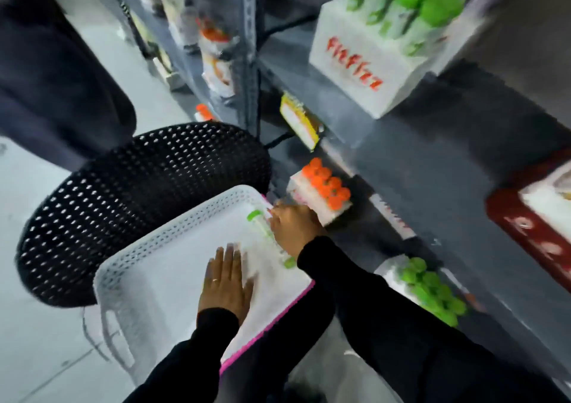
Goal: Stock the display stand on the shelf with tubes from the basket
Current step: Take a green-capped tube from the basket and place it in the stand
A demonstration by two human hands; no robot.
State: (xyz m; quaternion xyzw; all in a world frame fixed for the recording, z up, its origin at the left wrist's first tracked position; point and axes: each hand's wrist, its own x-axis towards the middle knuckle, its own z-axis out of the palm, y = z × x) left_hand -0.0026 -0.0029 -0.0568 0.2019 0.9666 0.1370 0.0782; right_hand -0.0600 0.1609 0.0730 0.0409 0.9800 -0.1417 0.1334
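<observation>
A white perforated basket (148,266) sits in front of me, and white tubes with green caps (262,226) lie along its right side. My right hand (293,228) is down on those tubes with its fingers curled; motion blur hides whether it grips one. My left hand (227,282) lies flat and spread inside the basket, holding nothing. Up on the grey shelf stands a white display stand (367,71) with red lettering, carrying several green-capped tubes (404,10).
A black perforated basket (129,198) stands behind the white one. Lower shelves hold a white stand of orange-capped tubes (324,189) and one of green-capped tubes (432,291). A red tray (519,217) sits at right. A person's dark trouser leg (52,71) is at left.
</observation>
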